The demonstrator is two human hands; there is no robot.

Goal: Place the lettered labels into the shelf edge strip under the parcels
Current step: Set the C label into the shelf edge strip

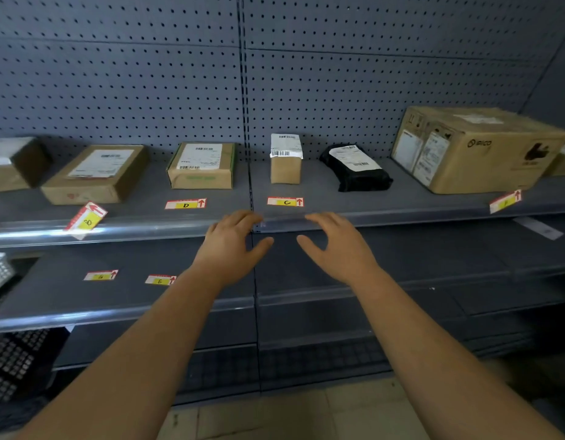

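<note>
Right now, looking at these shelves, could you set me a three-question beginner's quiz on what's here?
1. True or false: the C label lies flat on the shelf, in front of the small upright box.
2. Which label overhangs the edge strip? (a) D label (b) B label (c) E label
3. Fill in: the left hand and right hand hold ____.

Key: 1 true; 2 b; 3 nothing.

I count seven parcels on the upper shelf [402, 203], six cardboard boxes [200, 166] and one black bag [354, 168], plus seven lettered labels: five up here, such as C [285, 201], and two below, E [160, 280] included.
</note>
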